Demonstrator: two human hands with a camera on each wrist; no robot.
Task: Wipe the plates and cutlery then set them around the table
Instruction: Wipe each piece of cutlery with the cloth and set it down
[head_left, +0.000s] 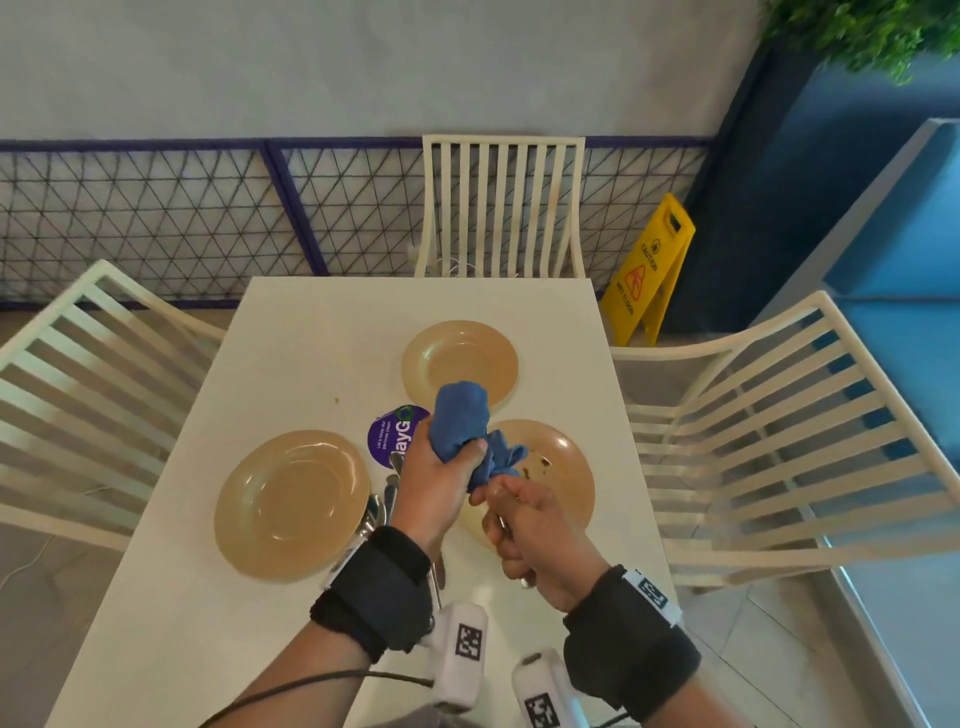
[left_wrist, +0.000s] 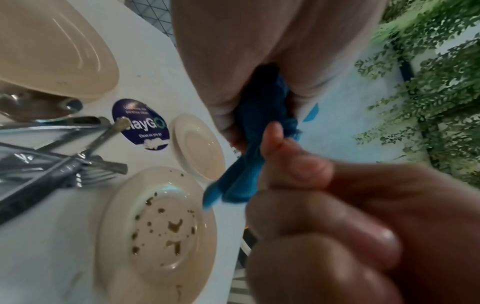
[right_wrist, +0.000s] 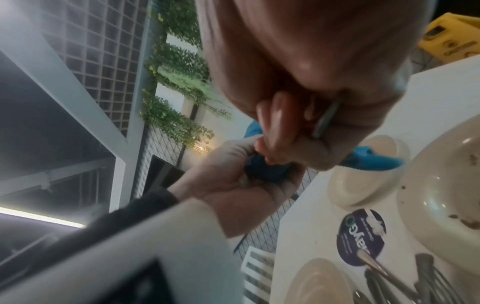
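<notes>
Above the round, food-speckled beige plate (head_left: 563, 467), left hand (head_left: 441, 483) bunches a soft blue ribbed cloth (head_left: 465, 423); right hand (head_left: 530, 535) grips 1 thin metal cutlery handle (right_wrist: 326, 121).

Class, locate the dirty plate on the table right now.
In the head view, the dirty plate lies right of centre, under both hands, beside the purple sticker and nearer than the far plate.

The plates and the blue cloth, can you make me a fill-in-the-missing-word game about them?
1. The left hand grips a cloth of the colour ____.
2. The number of plates on the table is ____.
3. The plate with brown spots lies nearest the ____ hand.
4. The spare cutlery lies on the table beside a round ____ sticker.

Missing words: blue; three; right; purple
</notes>
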